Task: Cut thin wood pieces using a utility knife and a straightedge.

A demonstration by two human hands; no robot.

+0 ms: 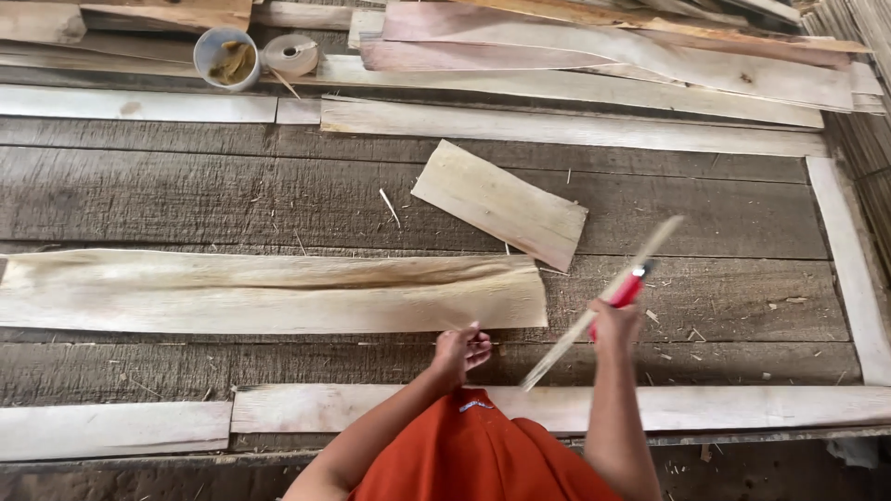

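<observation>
My right hand (614,322) grips a red-handled knife (628,289) together with a thin pale wood strip (603,301) that slants from lower left to upper right and is blurred. My left hand (461,350) rests at the near edge of a long, wavy sheet of pale veneer (269,292), fingers touching its lower right corner. A shorter rectangular veneer piece (501,202) lies tilted on the dark planks just beyond the long sheet. An orange garment (469,455) covers my lap at the bottom.
Pale veneer strips (566,125) lie across the dark plank bench, with more stacked at the back (613,51). A white cup (226,57) and a roll of tape (291,54) stand at the back left. A pale strip (849,269) frames the right side.
</observation>
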